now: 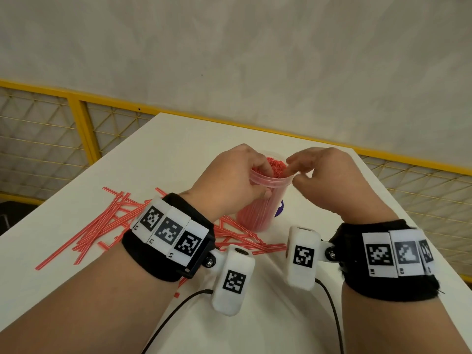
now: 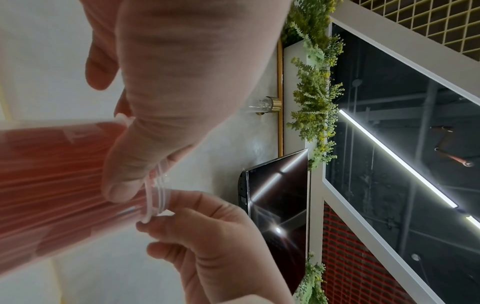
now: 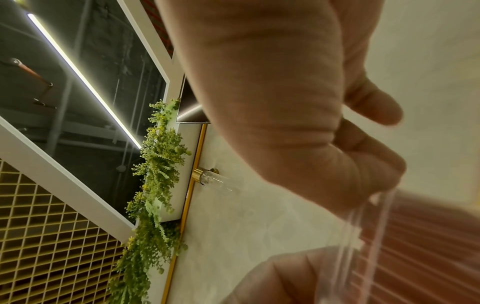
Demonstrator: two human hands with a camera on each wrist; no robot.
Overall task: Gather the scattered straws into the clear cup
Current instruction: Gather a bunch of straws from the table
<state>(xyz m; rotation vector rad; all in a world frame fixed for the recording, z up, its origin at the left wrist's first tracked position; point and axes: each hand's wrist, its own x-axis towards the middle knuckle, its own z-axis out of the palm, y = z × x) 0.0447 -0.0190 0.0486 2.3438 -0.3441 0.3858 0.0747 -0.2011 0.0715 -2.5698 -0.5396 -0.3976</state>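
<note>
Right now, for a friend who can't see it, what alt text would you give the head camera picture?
Two hands meet at the rim of a clear cup packed with red straws: the left hand grips the rim, and the right hand touches it with curled fingers. More red-and-white straws lie scattered on the white table, left of and in front of the cup.

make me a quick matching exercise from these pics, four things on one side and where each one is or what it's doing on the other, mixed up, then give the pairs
Things:
1. left hand
2. right hand
3. clear cup
4. loose straws

Places or states:
A. lying scattered on the white table, left of the cup
B. thumb outside the rim, fingers curled over into the cup mouth
C. standing upright, packed with red straws
D. fingertips at the right side of the cup rim

Pairs: 1-B, 2-D, 3-C, 4-A
</note>
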